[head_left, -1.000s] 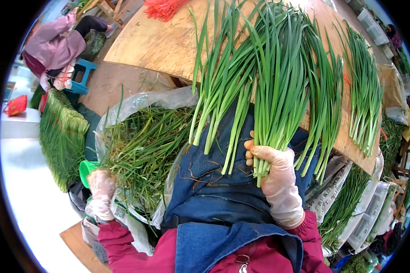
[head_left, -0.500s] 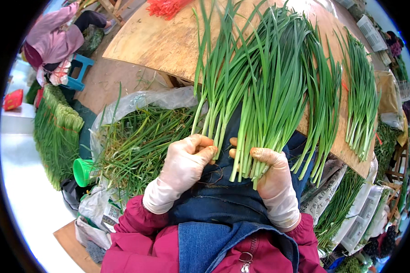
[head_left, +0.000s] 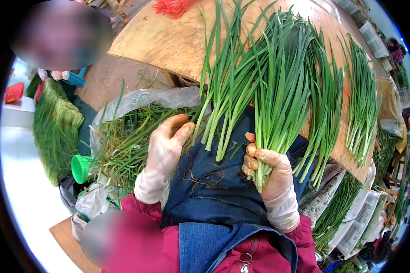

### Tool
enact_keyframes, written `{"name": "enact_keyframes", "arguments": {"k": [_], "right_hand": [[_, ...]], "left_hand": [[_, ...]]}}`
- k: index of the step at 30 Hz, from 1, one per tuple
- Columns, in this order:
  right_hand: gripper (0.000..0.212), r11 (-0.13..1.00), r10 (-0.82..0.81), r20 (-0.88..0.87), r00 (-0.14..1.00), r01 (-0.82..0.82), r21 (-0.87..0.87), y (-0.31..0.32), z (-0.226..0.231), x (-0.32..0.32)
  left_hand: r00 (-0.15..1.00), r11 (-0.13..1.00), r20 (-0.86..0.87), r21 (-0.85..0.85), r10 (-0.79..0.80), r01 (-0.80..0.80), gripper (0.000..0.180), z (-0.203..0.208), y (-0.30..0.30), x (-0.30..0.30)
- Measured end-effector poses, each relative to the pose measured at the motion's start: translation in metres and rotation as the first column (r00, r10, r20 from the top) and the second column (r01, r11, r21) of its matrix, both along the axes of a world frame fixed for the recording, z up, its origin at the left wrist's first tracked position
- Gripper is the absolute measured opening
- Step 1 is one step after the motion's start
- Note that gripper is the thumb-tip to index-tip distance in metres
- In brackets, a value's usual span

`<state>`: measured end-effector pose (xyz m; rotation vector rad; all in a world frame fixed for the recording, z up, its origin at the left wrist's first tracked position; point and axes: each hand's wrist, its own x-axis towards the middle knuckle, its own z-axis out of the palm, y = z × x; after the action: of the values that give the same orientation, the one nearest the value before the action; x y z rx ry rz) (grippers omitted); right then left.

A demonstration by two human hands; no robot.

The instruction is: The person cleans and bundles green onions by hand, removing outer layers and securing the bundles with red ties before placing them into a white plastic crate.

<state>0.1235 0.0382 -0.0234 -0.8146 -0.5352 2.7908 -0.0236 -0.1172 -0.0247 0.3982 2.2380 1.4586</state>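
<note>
My right hand (head_left: 272, 170), in a thin pale glove with bare fingertips, is closed around the pale lower stalks of a bunch of garlic chives (head_left: 282, 100). The leaves fan away over the table edge. My left hand (head_left: 166, 145), gloved the same way, hovers over the left side of my lap. Its thumb and forefinger are bent and apart, beside the outermost stalk of a looser group of garlic chives (head_left: 223, 109); I see nothing between them. Thin brown root-like strands (head_left: 202, 175) lie on the dark blue cloth (head_left: 205, 200) over my lap.
Two more chive bundles, one nearer (head_left: 325, 113) and one farther right (head_left: 361, 100), lie on the wooden table (head_left: 164, 41). A clear plastic bag (head_left: 146, 96) of loose leaves stands left, by a green cup (head_left: 81, 169). Stacked bundles (head_left: 57, 132) stand farther left. Red netting (head_left: 173, 6) lies at the back.
My left hand has moved left and up, away from the stalk ends. My right hand has closed more tightly round its bunch, and the looser stalks now lie apart from it.
</note>
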Motion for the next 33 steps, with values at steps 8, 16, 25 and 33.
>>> {"name": "enact_keyframes", "arguments": {"k": [8,16,25,33], "right_hand": [[0.037,0.985,-0.116,0.194,0.974,0.088,0.151,-0.01,0.009,-0.01],[0.03,0.966,-0.18,0.151,0.972,0.145,0.215,-0.014,0.018,-0.008],[0.04,0.994,-0.057,0.17,0.984,0.04,0.098,-0.003,0.014,0.005],[0.046,0.999,-0.039,0.123,0.992,0.034,0.042,-0.003,0.008,0.009]], "left_hand": [[0.911,0.92,0.317,0.368,-0.262,0.137,0.031,0.008,0.026,0.018],[0.524,0.852,-0.673,-0.387,-0.522,0.352,0.047,0.03,0.052,0.065],[1.0,0.96,-0.011,0.281,-0.011,0.013,0.018,0.022,0.035,0.012],[0.853,0.954,0.521,0.245,0.02,-0.173,0.046,-0.009,0.084,-0.013]]}}
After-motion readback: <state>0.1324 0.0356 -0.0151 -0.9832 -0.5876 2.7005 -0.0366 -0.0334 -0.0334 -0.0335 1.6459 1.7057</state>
